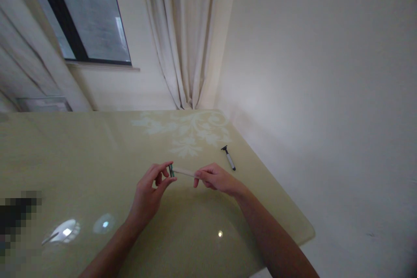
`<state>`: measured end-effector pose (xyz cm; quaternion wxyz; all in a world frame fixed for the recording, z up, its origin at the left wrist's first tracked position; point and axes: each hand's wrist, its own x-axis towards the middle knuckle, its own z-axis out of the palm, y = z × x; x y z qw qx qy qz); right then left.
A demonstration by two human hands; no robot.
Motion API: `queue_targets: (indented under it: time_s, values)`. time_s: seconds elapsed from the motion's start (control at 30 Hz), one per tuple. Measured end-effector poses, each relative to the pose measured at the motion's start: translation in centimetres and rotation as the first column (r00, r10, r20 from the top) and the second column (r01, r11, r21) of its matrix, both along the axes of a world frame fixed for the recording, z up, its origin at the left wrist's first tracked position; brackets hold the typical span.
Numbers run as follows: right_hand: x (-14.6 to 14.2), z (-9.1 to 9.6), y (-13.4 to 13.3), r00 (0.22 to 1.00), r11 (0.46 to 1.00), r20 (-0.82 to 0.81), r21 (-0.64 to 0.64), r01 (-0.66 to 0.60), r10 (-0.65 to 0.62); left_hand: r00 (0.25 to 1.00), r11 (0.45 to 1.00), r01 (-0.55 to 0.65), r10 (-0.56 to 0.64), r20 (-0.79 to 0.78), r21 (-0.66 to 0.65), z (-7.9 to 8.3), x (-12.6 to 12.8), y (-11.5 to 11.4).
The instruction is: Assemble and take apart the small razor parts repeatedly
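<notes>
Between my two hands, above the table, is a razor with a pale, slim handle (185, 172) and a dark green head (171, 170). The thumb and index finger of my left hand (151, 186) pinch that head at its two ends. My right hand (214, 178) grips the far end of the handle, its fingers closed round it. A second razor (230, 158), with a black head and a grey handle, lies on the table just beyond my right hand.
The glossy yellow-green table (97, 152) has a pale floral pattern (192, 128) near its back edge. A white wall (309, 95) runs along the right side. Behind stand a window (91, 13) and curtains (185, 30). A blurred-out dark patch (16, 217) covers the left edge.
</notes>
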<state>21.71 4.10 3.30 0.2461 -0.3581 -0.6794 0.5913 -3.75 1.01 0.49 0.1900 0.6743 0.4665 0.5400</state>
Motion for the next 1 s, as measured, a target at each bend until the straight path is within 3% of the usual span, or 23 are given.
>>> queue_targets:
  time_s: [0.5,0.63,0.77,0.9,1.0]
  values:
    - [0.00,0.21,-0.12,0.999,1.000,-0.035,-0.022,0.001,-0.002,0.999,0.999,-0.005,0.006,0.035,-0.034,0.30,0.13,0.06]
    - [-0.07,0.19,-0.22,0.998,0.998,-0.029,-0.017,-0.055,0.055,1.000,1.000,0.016,-0.015,0.021,-0.027,0.19,0.14,-0.02]
    - [-0.05,0.31,-0.23,0.999,1.000,-0.032,-0.015,-0.008,0.008,1.000,1.000,0.014,-0.013,0.018,-0.017,0.11,0.13,-0.04]
    - [-0.33,0.08,-0.22,0.997,0.997,-0.017,-0.042,-0.071,0.070,1.000,1.000,0.019,-0.019,0.009,-0.010,-0.04,0.09,0.03]
    - [-0.43,-0.09,-0.15,0.999,0.999,-0.031,-0.018,-0.035,0.035,1.000,1.000,0.029,-0.029,0.001,-0.002,-0.15,0.09,0.07]
